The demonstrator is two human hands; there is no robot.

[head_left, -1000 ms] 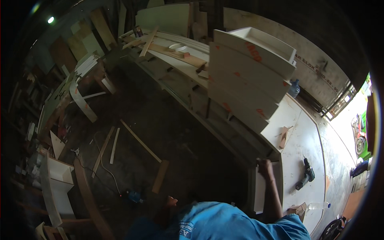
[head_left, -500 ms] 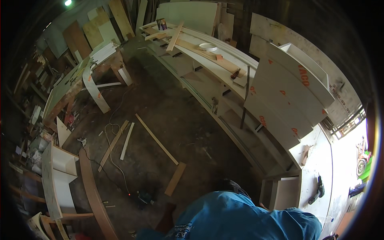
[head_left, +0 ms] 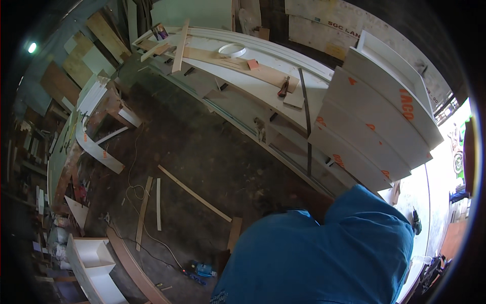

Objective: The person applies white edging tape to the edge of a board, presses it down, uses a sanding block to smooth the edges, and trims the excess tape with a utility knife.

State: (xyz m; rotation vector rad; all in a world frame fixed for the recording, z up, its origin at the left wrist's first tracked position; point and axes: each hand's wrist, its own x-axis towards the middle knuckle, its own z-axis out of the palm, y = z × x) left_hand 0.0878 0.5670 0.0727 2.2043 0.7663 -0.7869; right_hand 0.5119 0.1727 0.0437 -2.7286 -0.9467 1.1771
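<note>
Neither of my hands shows. Close below the view, a person in a blue shirt [head_left: 314, 258] bends forward with the back toward me; the head is mostly hidden in shadow. One dark forearm [head_left: 311, 202] reaches out from the raised right sleeve toward the base of a long white cabinet [head_left: 238, 109]; its hand cannot be made out. The other arm [head_left: 223, 261] hangs at the left side, beside a blue power tool [head_left: 202, 268] lying on the floor. Whether it touches the tool, I cannot tell.
Wood strips [head_left: 195, 192] and a pale cable [head_left: 147, 230] lie on the dark floor [head_left: 177, 126]. A white roll [head_left: 232, 50] sits on the cabinet. White panels [head_left: 374, 116] lean at right, near a cordless drill [head_left: 416, 222]. An open white shelf unit [head_left: 96, 268] stands lower left.
My view has turned and tilted, so the cabinet and workbench sit further left. The person's right sleeve has risen and that forearm now stretches toward the cabinet base.
</note>
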